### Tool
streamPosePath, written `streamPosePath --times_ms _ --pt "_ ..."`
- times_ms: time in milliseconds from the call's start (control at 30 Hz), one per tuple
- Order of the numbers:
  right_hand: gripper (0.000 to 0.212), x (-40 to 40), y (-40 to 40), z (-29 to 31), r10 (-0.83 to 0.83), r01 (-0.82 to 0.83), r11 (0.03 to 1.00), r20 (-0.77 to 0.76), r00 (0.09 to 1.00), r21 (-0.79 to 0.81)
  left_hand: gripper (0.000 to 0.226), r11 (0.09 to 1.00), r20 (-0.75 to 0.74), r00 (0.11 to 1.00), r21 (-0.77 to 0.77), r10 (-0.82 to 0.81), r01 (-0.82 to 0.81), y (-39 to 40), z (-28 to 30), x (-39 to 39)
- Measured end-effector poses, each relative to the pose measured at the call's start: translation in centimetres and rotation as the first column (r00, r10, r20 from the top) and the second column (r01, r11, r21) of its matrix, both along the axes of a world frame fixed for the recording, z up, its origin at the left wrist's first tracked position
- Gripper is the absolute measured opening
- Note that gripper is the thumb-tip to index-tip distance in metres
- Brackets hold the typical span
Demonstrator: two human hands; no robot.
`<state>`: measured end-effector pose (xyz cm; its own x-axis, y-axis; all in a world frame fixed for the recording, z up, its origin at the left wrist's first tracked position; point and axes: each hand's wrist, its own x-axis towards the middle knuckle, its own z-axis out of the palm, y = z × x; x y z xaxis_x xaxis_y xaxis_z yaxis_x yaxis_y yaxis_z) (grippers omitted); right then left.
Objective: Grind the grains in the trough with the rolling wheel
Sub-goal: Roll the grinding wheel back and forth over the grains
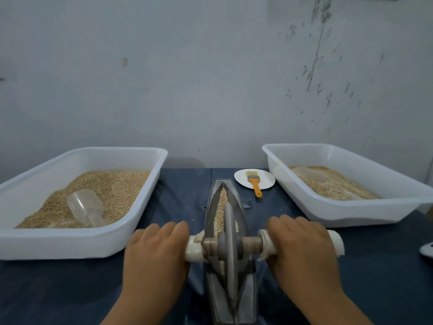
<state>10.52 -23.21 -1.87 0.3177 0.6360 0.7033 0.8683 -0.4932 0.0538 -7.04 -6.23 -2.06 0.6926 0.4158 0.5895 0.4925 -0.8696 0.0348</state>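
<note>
Both hands on the axle of the grey metal rolling wheel (229,245), which stands upright in the narrow boat-shaped grey metal trough (228,266) at table centre, running lengthwise away from the person. Left hand (155,250) lies palm-down over the white-wrapped left handle (194,249), fingers close together and bent over the top of it; fingertips hidden, so cannot tell if they wrap fully round. Right hand (302,247) same on the white-wrapped right handle (336,242), fingers together, curved over it, handle end sticking out past the hand. Bare wooden axle (251,244) shows between wheel hub and each wrap. Tan grains (222,202) lie in the trough groove beyond the wheel, some beside the wheel.

Left of the trough: white rectangular plastic tray (70,245) with tan grain and a clear plastic scoop (85,207) lying on it. Right: second white plastic tray (351,214) with paler grain and another clear scoop (309,174), partly buried. Between trough and right tray, a small white round plate (243,178) with an orange-handled brush (254,184) lying across it, handle over the rim. All on a dark blue cloth (58,289).
</note>
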Motion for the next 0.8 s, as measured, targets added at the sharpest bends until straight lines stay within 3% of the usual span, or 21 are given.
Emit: streamPosePath --times_ms 133,233,333,400,467,567,667,733,800 --pt "0.031 1.6 2.7 1.5 -0.154 0.127 0.963 -0.1 0.983 -0.236 0.029 0.993 -0.096 0.99 -0.052 0.104 -0.109 1.3 0.7 2.5" --pt "0.015 3.0 4.6 2.3 -0.173 0.098 0.947 -0.228 0.958 -0.307 0.012 0.985 -0.144 0.975 -0.014 0.168 -0.171 2.6 1.5 4.6" --pt "0.019 2.2 4.0 2.1 -0.197 0.141 0.95 -0.187 0.962 -0.277 0.015 0.986 -0.137 0.979 -0.056 0.148 -0.157 2.3 1.5 4.0" --pt "0.034 1.1 2.5 1.2 -0.167 0.147 0.968 -0.087 0.982 -0.201 0.027 0.994 -0.077 0.994 -0.073 0.079 -0.085 1.0 0.9 2.2" --pt "0.05 0.4 0.8 0.5 -0.043 0.042 0.998 -0.027 0.999 -0.041 0.037 1.0 -0.013 1.0 -0.001 0.022 -0.022 0.1 0.3 0.5" --pt "0.053 0.5 0.1 -0.1 0.007 -0.007 1.0 0.021 1.0 -0.011 0.041 0.998 0.023 1.0 0.07 -0.009 0.008 0.3 0.2 -0.3" --pt "0.034 2.3 2.5 0.8 -0.12 0.101 0.979 -0.103 0.987 -0.176 0.034 0.997 -0.065 0.996 0.042 0.067 -0.064 0.9 0.9 2.2" --pt "0.017 3.6 4.4 1.8 -0.209 0.102 0.939 -0.309 0.928 -0.329 0.024 0.986 -0.13 0.98 0.085 0.153 -0.142 1.8 1.7 4.5" --pt "0.014 4.3 5.2 1.6 -0.234 0.099 0.931 -0.37 0.899 -0.351 0.017 0.982 -0.168 0.969 0.079 0.182 -0.171 2.8 2.5 6.1"
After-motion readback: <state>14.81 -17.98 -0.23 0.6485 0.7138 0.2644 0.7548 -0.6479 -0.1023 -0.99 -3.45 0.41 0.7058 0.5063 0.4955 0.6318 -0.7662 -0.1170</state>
